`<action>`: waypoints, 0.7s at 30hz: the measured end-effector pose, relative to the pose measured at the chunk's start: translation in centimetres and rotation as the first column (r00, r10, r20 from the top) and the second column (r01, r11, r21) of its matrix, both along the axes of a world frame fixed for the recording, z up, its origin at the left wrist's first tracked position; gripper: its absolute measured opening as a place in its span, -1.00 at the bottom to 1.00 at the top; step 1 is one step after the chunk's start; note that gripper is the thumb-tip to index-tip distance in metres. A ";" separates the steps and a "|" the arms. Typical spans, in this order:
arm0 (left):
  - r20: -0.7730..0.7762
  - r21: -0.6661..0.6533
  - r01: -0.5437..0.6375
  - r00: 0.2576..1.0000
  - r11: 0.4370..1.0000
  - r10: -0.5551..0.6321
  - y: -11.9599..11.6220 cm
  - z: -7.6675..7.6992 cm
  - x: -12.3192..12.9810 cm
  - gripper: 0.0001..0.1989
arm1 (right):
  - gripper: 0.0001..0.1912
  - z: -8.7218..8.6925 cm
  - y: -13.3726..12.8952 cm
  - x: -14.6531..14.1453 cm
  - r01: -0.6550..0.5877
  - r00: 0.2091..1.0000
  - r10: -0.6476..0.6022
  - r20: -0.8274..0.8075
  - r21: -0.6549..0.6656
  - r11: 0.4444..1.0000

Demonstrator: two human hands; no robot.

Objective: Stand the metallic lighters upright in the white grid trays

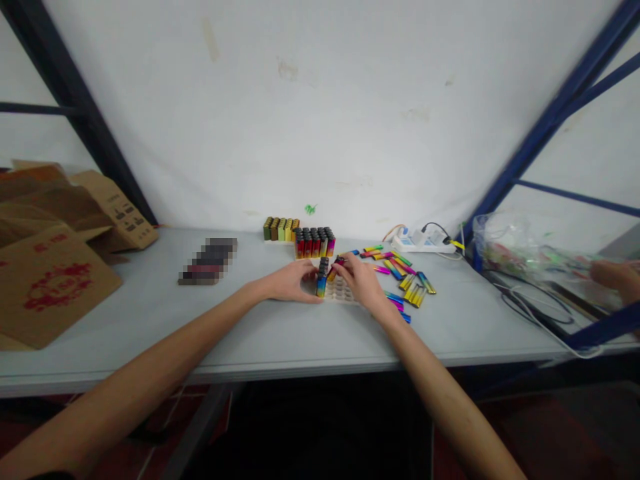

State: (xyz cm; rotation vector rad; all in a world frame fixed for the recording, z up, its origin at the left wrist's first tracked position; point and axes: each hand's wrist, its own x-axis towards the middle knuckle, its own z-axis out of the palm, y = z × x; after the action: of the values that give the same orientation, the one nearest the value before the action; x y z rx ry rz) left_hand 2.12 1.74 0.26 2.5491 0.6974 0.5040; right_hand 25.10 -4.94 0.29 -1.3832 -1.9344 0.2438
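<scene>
A pale tray with rows of holes (341,291) lies on the table between my hands, with a column of black-topped lighters (321,287) standing at its left side. My left hand (295,281) rests around that left side, fingers apart beside the standing lighters. Pinched in the fingers of my right hand (359,279) is a lighter (333,271), tilted over the tray. Behind the tray stands a filled block of red, yellow and purple lighters (314,244). Loose colourful lighters (413,293) are scattered right of my right hand.
Green and yellow lighters (281,229) stand by the wall. A blurred dark item (209,261) and cardboard boxes (60,287) are at the left. A power strip (423,241), cables and a plastic bag (505,243) lie right, near another person's hand (617,279).
</scene>
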 end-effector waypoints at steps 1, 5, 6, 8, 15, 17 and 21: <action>0.002 -0.002 -0.002 1.000 1.000 0.002 0.0 0.0 0.0 -0.43 | -0.89 0.0 0.0 0.0 0.004 1.000 -0.004 0.000 -0.003 1.000; 0.003 -0.005 -0.008 1.000 1.000 0.008 0.0 -0.1 0.0 -0.42 | -0.91 -0.1 -0.1 0.1 0.002 1.000 -0.002 -0.008 -0.023 1.000; -0.001 -0.003 -0.008 1.000 1.000 0.008 0.0 -0.1 0.0 -0.42 | -0.92 -0.2 0.0 0.1 -0.008 1.000 0.008 -0.008 -0.029 1.000; -0.015 0.007 -0.008 1.000 1.000 0.008 0.0 -0.1 0.0 -0.43 | -0.95 -0.4 0.1 0.1 -0.038 0.999 0.037 -0.018 -0.051 0.998; -0.042 0.029 -0.026 0.999 0.999 0.028 -0.1 0.2 -0.1 -0.40 | -0.90 -0.9 0.6 0.1 -0.004 0.997 0.011 0.076 -0.080 0.997; -0.047 0.035 -0.031 0.998 0.999 0.033 -0.1 0.1 -0.1 -0.41 | -0.88 -1.0 0.6 0.0 0.023 0.991 -0.015 0.131 -0.063 0.998; -0.053 0.059 -0.038 0.998 0.998 0.041 0.1 0.0 -0.1 -0.41 | -0.85 -1.0 0.5 0.3 -0.049 0.979 0.065 0.195 -0.087 0.995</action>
State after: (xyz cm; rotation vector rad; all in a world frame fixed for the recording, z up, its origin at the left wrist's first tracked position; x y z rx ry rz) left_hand 1.99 1.79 0.25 2.6163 0.7642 0.4768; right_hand 25.42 -4.45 -0.72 -1.4528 -2.1503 0.2217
